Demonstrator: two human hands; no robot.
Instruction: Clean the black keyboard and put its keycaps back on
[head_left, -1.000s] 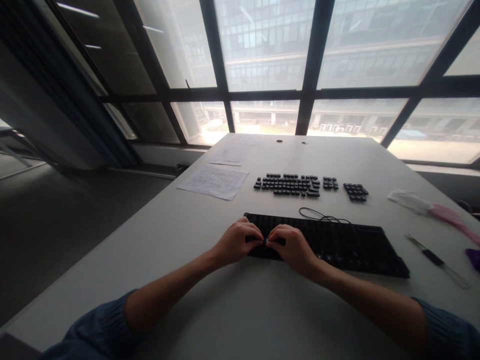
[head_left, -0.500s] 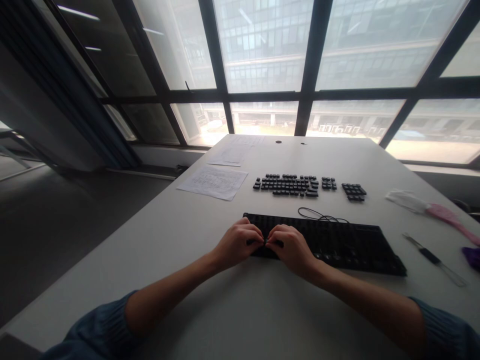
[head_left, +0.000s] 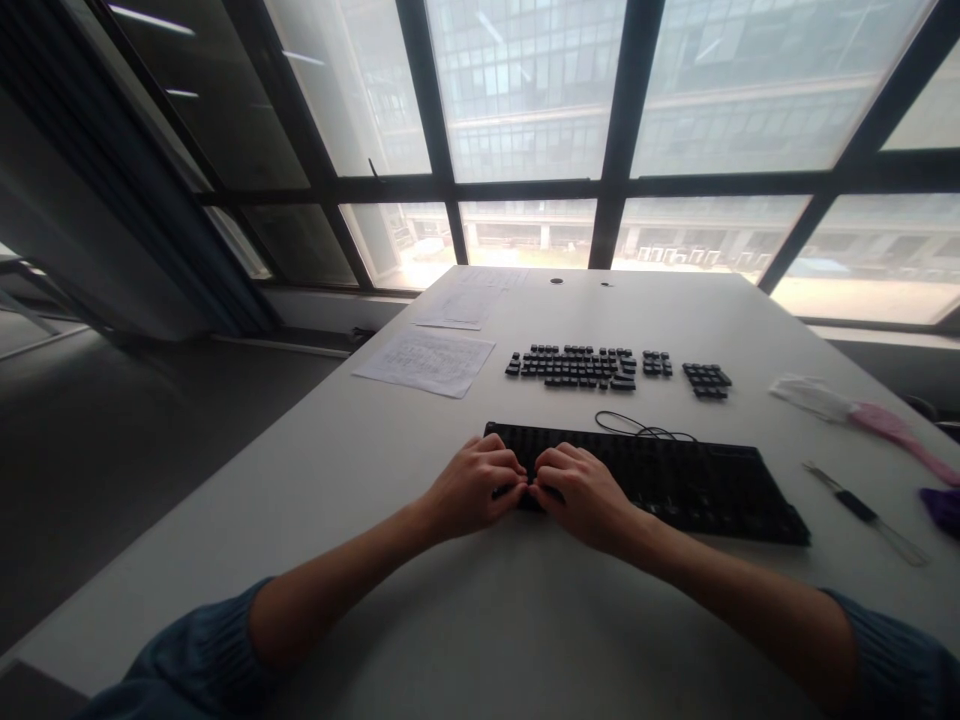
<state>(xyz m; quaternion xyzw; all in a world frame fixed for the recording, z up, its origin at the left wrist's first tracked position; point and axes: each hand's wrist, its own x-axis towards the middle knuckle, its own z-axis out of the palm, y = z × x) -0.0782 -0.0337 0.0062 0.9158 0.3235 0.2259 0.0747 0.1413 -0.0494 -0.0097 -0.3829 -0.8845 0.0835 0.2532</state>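
Note:
A black keyboard [head_left: 712, 490] lies on the white table, its key field bare of most or all caps. Over its left end, my left hand [head_left: 480, 485] and my right hand [head_left: 581, 490] meet with thumbs and fingers pinched together, fingertips nearly touching. Whatever sits between the fingertips is tiny, dark and mostly hidden. Beyond the keyboard, black keycaps [head_left: 577, 367] are laid out in keyboard order, with smaller groups of keycaps [head_left: 657, 364] and number-pad keycaps [head_left: 706, 379] to their right. A thin black cable [head_left: 630, 424] loops behind the keyboard.
To the right lies a wire keycap puller [head_left: 859, 507] with a dark handle. Near it are a white and pink brush-like thing [head_left: 889, 424] and a purple item [head_left: 941, 510]. Printed sheets [head_left: 427, 362] lie on the left. Windows stand behind the table.
Both hands stay at the keyboard's left end, their fingertips shifting slightly. The small dark piece glimpsed between them before is now harder to see. The view has tilted a touch.

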